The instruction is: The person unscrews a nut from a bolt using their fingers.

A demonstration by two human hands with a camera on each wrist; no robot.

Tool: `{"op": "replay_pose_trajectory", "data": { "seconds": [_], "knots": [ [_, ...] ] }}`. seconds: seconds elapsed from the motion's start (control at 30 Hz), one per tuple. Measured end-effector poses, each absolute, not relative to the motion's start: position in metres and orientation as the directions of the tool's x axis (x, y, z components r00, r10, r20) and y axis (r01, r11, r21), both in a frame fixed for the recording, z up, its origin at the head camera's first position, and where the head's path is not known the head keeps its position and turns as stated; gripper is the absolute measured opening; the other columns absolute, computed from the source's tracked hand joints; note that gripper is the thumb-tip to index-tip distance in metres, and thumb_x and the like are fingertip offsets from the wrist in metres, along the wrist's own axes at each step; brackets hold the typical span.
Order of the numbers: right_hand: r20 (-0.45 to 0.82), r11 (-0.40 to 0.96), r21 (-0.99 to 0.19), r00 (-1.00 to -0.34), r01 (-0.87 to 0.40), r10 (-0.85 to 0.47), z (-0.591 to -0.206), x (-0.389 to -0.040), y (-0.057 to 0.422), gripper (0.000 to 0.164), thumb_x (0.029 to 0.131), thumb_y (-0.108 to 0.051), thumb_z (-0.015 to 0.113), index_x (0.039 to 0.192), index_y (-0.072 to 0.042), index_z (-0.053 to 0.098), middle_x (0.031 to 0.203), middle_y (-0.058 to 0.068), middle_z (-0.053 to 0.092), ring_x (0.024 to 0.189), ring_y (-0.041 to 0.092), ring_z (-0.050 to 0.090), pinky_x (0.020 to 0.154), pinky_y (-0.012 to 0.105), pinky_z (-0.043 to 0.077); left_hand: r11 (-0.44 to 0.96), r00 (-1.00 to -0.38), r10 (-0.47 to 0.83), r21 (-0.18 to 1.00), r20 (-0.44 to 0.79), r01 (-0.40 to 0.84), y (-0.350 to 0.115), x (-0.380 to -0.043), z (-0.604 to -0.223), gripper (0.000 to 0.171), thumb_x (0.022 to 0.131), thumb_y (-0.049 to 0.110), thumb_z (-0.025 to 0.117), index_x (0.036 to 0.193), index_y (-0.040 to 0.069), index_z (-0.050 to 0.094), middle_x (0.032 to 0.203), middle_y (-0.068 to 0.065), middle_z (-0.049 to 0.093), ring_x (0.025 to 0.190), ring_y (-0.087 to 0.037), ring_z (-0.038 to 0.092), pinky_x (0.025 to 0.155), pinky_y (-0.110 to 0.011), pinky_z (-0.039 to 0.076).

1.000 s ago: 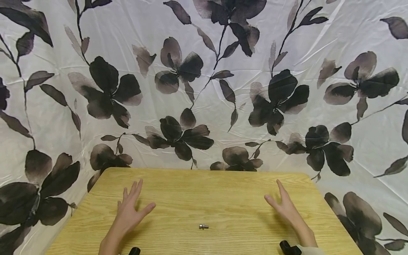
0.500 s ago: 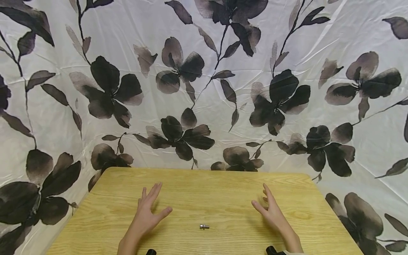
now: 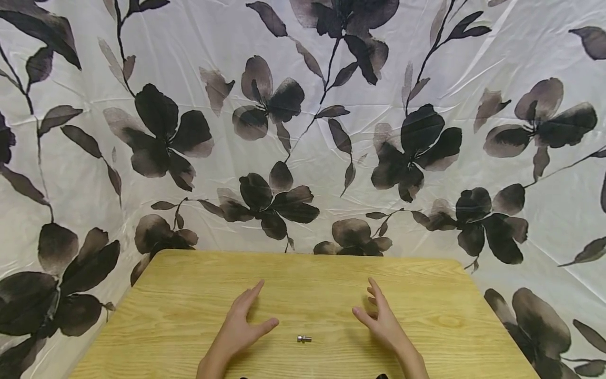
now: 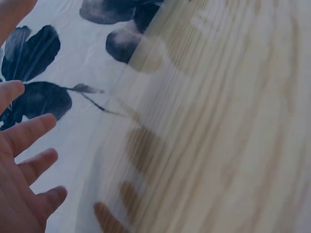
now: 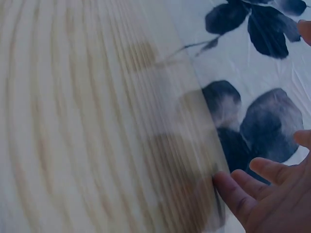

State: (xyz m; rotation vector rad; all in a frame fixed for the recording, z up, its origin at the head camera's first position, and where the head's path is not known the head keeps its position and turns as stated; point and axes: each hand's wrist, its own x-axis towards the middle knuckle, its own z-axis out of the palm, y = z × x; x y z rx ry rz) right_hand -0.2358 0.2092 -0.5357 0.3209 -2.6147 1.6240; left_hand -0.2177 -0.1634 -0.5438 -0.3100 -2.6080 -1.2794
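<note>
A small silver bolt lies on its side on the wooden tabletop, in the lower middle of the head view. It is too small to tell whether a nut or washer sits on its shank. To its left my left hand hovers with the thumb spread from the straight fingers. My right hand is held on the other side, fingers extended and thumb apart. Neither hand touches the bolt. In the wrist views, the spread fingers of the left hand and the right hand hold nothing; the bolt does not show there.
The yellow wood-grain tabletop has rounded far corners. Behind it and at both sides hangs a white cloth printed with dark flowers. Black bits of the wrist gear show at the bottom edge.
Both hands have moved inward over the tabletop, the left one to the right and the right one to the left, closer to the bolt. The bolt has stayed in place.
</note>
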Motion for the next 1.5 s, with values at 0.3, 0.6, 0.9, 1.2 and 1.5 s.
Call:
{"op": "replay_pose_trajectory", "data": {
  "seconds": [0.3,0.6,0.9,1.2,1.5],
  "knots": [
    [0.146,0.389,-0.899,-0.975,-0.201,-0.166,-0.543,-0.232,0.188,0.087,0.098,-0.022,0.07,0.165,-0.013,0.016,0.16,0.033,0.03,0.141,0.054,0.04,0.101,0.058,0.051,0.565,-0.98,0.103,0.8,0.172,0.2,-0.15,-0.213,-0.548,0.09,0.081,0.052,0.084,0.158,0.041,0.038,0.147,-0.003,0.06,0.143,-0.036,0.045,0.114,-0.068,0.032],
    [0.141,0.357,-0.908,-0.962,-0.219,-0.232,-0.544,-0.227,0.17,0.088,0.097,-0.02,0.072,0.165,-0.012,0.017,0.16,0.033,0.03,0.14,0.054,0.042,0.101,0.054,0.052,0.556,-0.969,0.168,0.794,0.181,0.245,-0.137,-0.217,-0.55,0.091,0.078,0.052,0.086,0.156,0.044,0.04,0.136,0.001,0.067,0.128,-0.027,0.058,0.11,-0.057,0.043],
    [0.083,0.316,-0.928,-0.937,-0.197,-0.339,-0.546,-0.221,0.156,0.089,0.098,-0.021,0.07,0.166,-0.01,0.013,0.16,0.032,0.031,0.129,0.041,0.054,0.097,0.037,0.055,0.543,-0.952,0.247,0.787,0.183,0.292,-0.13,-0.216,-0.549,0.091,0.081,0.048,0.086,0.157,0.023,0.044,0.125,0.001,0.071,0.09,-0.011,0.06,0.08,-0.026,0.049],
    [0.04,0.336,-0.923,-0.914,-0.189,-0.403,-0.544,-0.219,0.149,0.09,0.098,-0.026,0.07,0.165,-0.004,0.014,0.157,0.028,0.038,0.117,0.028,0.056,0.085,0.022,0.051,0.553,-0.931,0.311,0.76,0.191,0.341,-0.128,-0.22,-0.551,0.093,0.081,0.051,0.085,0.156,0.013,0.046,0.12,-0.001,0.074,0.064,-0.001,0.048,0.058,-0.02,0.043],
    [0.021,0.372,-0.907,-0.905,-0.196,-0.425,-0.543,-0.211,0.136,0.087,0.093,-0.023,0.077,0.16,0.004,0.026,0.142,0.024,0.054,0.095,0.014,0.06,0.076,0.02,0.051,0.615,-0.922,0.336,0.697,0.192,0.369,-0.124,-0.216,-0.554,0.087,0.079,0.056,0.084,0.148,0.01,0.057,0.108,0.015,0.074,0.057,0.005,0.045,0.094,-0.044,0.039]
  ]
}}
